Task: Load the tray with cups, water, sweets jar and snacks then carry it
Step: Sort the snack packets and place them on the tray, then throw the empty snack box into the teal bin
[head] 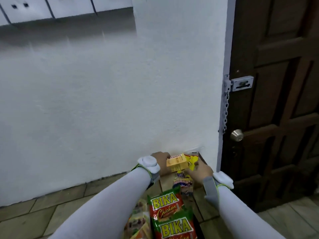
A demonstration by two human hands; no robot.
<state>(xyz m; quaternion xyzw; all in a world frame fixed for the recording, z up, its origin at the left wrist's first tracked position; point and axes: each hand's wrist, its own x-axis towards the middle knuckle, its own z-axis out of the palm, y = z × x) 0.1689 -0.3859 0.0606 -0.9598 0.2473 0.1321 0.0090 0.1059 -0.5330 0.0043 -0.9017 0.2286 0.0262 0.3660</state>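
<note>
My left hand grips the left end of a yellow drink carton held near the white wall. My right hand touches the carton's right side and a yellow snack packet behind it. Under the hands hangs a blue and red striped snack packet. Closer to me are two red and green Bika chicken snack packets in a strip, the lower one cut by the frame edge. Another snack bag lies left of them. No tray, cups or jar are in view.
A white wall fills most of the view. A dark wooden door with a chain latch and round knob stands at the right. Tiled floor lies below.
</note>
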